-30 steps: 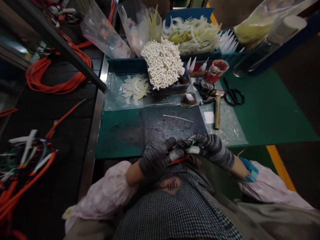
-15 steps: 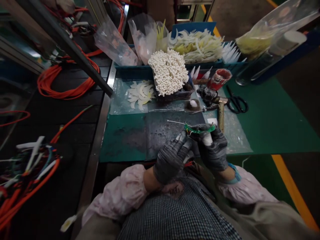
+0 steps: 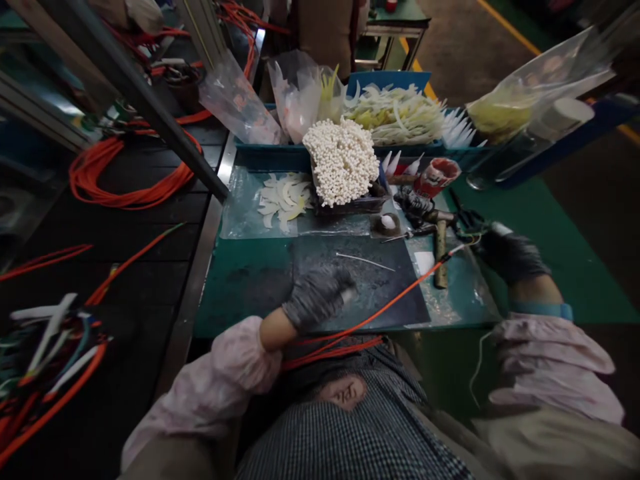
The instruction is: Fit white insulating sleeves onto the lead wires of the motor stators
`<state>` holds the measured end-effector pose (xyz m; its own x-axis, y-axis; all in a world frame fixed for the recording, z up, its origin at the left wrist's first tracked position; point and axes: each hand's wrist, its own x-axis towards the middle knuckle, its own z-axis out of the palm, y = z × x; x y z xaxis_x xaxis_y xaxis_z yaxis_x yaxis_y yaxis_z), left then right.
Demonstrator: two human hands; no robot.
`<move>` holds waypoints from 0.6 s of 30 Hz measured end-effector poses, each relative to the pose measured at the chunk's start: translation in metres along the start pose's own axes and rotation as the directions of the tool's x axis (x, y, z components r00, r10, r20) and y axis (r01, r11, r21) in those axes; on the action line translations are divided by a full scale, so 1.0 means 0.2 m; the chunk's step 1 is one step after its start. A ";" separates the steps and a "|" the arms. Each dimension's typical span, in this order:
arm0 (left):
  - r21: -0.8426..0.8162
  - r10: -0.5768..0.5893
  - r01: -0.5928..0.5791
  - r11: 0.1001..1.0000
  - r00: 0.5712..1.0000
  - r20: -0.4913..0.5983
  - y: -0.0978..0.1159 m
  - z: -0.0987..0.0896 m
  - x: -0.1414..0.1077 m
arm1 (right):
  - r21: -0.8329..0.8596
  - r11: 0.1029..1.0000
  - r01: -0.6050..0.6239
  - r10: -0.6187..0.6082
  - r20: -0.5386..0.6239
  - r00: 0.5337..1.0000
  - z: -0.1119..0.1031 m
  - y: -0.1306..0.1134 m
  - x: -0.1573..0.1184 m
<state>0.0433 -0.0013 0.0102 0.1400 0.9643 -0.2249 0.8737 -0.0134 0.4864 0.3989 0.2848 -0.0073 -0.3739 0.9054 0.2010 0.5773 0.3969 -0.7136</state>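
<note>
My right hand [image 3: 513, 255], in a dark grey glove with white on a fingertip, is at the right, closed on the thin green and yellow wires at the end of an orange cable [image 3: 387, 305]. That cable stretches from my lap across the mat up to it. Beside its fingers lie black-handled scissors [image 3: 469, 215], partly covered. My left hand [image 3: 320, 297], gloved the same way, hovers over the dark mat [image 3: 400, 287]; its fingers are curled and smeared by motion. A thin white strip [image 3: 365, 260], like a cable tie, lies on the mat beyond it.
A hammer [image 3: 441, 253] lies right of the mat. Behind stand a box of white-tipped sticks [image 3: 343, 163], crescent-shaped pale pieces [image 3: 285, 197], a red cup [image 3: 437, 177] and a blue bin [image 3: 273, 158]. A metal post [image 3: 165, 113] and coiled orange cables [image 3: 133, 177] are left.
My hands have parted: the right went far right with the cable end, pulling the cable across the mat, and the left shifted left. The green bundle between them is no longer there. My view tilted slightly.
</note>
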 end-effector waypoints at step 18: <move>0.335 -0.117 0.104 0.936 0.993 0.018 -0.07 -0.20 0.11 | -0.115 0.752 0.649 -0.645 0.077 0.760 0.48 -0.93 -0.43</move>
